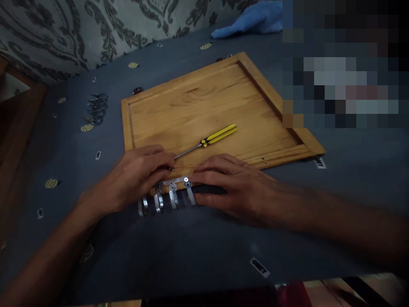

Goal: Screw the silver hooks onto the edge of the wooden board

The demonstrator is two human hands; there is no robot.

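A strip of several silvery metal hooks [173, 187], fixed with cross-head screws, lies along the near edge of a framed wooden panel [198, 106]. My right hand [226, 185] is closed at the strip's right end, its thumb below and fingers above. Over the strip's left part, my left hand [143, 170] has its fingers pinched together. A tiny shiny bit shows at those fingertips; I cannot make out what it is. On the panel beyond the hands lies a screwdriver [220, 134] with a yellow and black handle, its tip end by the left fingers.
The panel rests on a dark blue patterned cloth [128, 260]. Left of it sits a cluster of dark metal hooks [96, 108]. Behind are a blue cloth [252, 19] and patterned fabric [134, 25]. Brown wooden furniture [22, 128] stands at left; the upper right is pixelated.
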